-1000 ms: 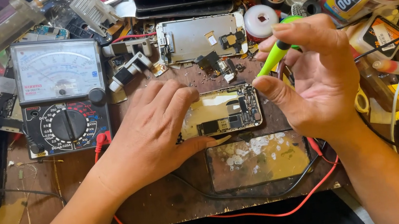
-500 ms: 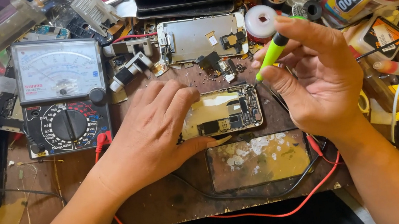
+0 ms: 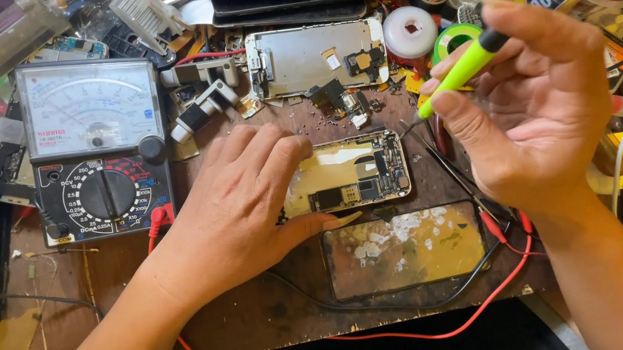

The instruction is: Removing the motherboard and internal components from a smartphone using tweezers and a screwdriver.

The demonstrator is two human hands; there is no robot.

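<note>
Change: right hand (image 3: 538,101) is lifting the green screwdriver (image 3: 462,71) slightly higher than a moment ago.
Meter (image 3: 95,147): sitting left on the tabletop (image 3: 265,309), its leads are trailing under the wrists and could be snagging.
Left hand (image 3: 239,200): lying flat, fingers spread, pressing down the opened phone (image 3: 355,171).
Risk: the tip is hovering near bare boards; a slip might be scratching them, and the loose screws (image 3: 320,122) nearby might be scattering.

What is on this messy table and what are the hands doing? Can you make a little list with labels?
Left hand: flat on the opened phone, holding it down
Right hand: holds a green screwdriver, tip above the phone
In front: a separate phone screen
Left side: a meter with a dial
Behind: a second opened phone frame
Wires: red lead along the table edge
</note>
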